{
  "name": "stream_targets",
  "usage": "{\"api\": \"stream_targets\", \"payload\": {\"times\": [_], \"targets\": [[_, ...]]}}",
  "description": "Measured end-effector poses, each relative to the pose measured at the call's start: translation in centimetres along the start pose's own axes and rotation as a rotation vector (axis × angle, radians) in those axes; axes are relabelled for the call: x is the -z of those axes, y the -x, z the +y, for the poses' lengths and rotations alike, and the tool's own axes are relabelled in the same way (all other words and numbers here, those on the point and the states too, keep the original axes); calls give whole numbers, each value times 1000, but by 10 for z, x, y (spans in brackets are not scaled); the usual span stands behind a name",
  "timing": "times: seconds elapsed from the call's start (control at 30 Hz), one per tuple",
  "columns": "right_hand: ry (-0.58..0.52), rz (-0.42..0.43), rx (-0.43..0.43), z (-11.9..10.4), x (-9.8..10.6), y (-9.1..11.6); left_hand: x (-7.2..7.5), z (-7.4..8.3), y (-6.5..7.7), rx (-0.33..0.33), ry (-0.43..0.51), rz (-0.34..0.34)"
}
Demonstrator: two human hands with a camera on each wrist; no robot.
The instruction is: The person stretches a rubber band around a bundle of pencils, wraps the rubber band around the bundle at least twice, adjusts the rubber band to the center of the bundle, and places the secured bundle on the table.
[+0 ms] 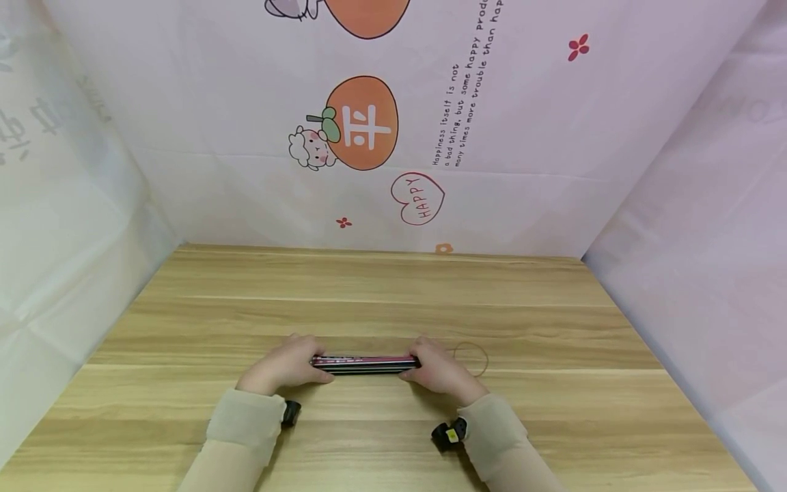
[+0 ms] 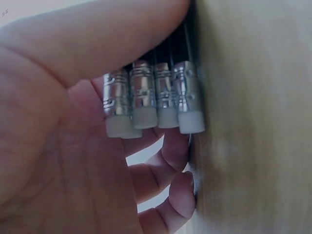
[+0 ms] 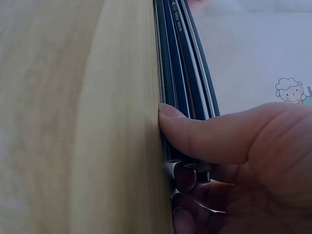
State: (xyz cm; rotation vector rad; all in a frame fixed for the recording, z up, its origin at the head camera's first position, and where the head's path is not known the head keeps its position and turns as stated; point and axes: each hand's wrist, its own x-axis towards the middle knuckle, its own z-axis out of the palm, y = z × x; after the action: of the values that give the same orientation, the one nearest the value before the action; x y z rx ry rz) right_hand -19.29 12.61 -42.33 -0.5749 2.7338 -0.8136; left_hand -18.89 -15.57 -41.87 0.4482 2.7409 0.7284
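Observation:
A bundle of dark pencils (image 1: pixel 365 365) lies crosswise on the wooden table, a pinkish-red one showing among them. My left hand (image 1: pixel 292 363) grips its left end, thumb on the near side and fingers beyond. In the left wrist view, silver ferrules with white erasers (image 2: pixel 144 117) stick out past that thumb. The right end is held by my right hand (image 1: pixel 435 369). There the thumb (image 3: pixel 204 136) presses across the dark barrels (image 3: pixel 183 73), and the fingertips curl behind the pencil ends. How many pencils there are cannot be counted.
Just right of my right hand, a thin tan rubber band (image 1: pixel 486 362) lies on the table (image 1: pixel 381 294). White printed cloth (image 1: pixel 522 205) rises behind the table and along both sides. A wrist camera (image 1: pixel 449 434) is strapped to each arm.

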Motion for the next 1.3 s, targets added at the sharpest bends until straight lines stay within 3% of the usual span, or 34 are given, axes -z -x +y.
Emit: {"api": "stream_targets", "payload": {"times": [0.13,0.33,0.5,0.6,0.8,1.07,1.17,1.3], "targets": [[-12,-18,-1,1,0,1,0,-1,1,-23,24,0],[-156,-44,-20,7,5,0,2,-3,0,-84,117,-19],[-385,-108,-21,16,11,0,4,-1,1,-49,207,-46],[-536,-145,-48,21,14,0,4,-3,0,-37,305,-58],[-734,-169,-97,25,20,-1,8,-8,-3,-32,494,-57],[-994,-156,-86,25,24,-1,12,-9,-5,-17,622,-3],[-1066,-145,-69,25,26,-1,13,-7,-6,-21,651,20],[-1117,-109,-31,25,28,0,12,-4,-7,28,745,34]]}}
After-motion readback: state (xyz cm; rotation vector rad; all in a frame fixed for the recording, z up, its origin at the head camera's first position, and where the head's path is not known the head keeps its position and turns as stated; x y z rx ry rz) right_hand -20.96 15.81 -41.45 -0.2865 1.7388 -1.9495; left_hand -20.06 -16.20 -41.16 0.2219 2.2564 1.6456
